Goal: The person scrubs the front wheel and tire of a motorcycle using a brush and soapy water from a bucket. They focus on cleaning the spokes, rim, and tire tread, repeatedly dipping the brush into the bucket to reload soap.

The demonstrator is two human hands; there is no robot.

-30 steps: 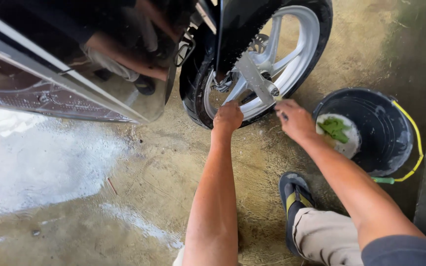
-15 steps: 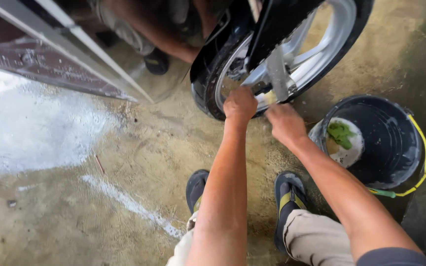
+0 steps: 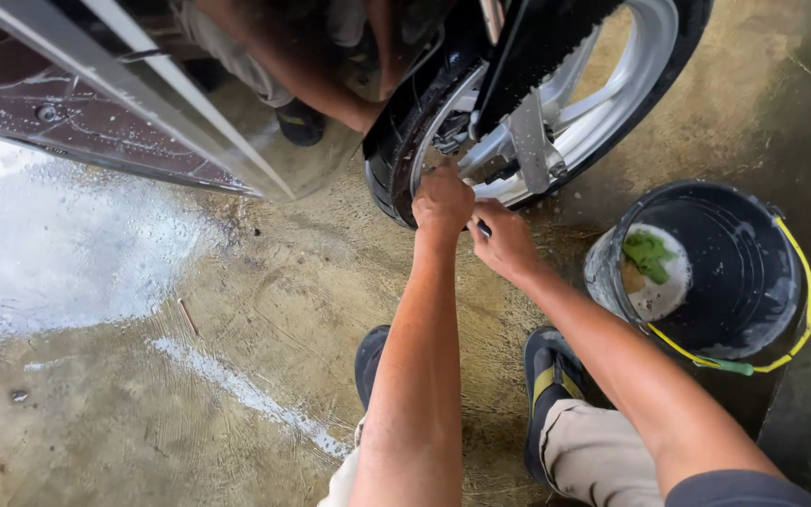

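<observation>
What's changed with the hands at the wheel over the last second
The right hand moved left from near the bucket to the tyre's lower edge, close beside the left hand, and now pinches something small and dark. The left hand stayed pressed against the motorcycle wheel. The bucket with foam and green cloth stayed put, and both feet stayed planted.

We have 1 view only, from a camera worn on the head, looking steeply down over our own 2 forearms. It faces the wet concrete floor (image 3: 190,394), close to the motorcycle wheel (image 3: 556,103) at the top and the black bucket (image 3: 753,272) at right. Our sandalled feet show at the bottom edge.
</observation>
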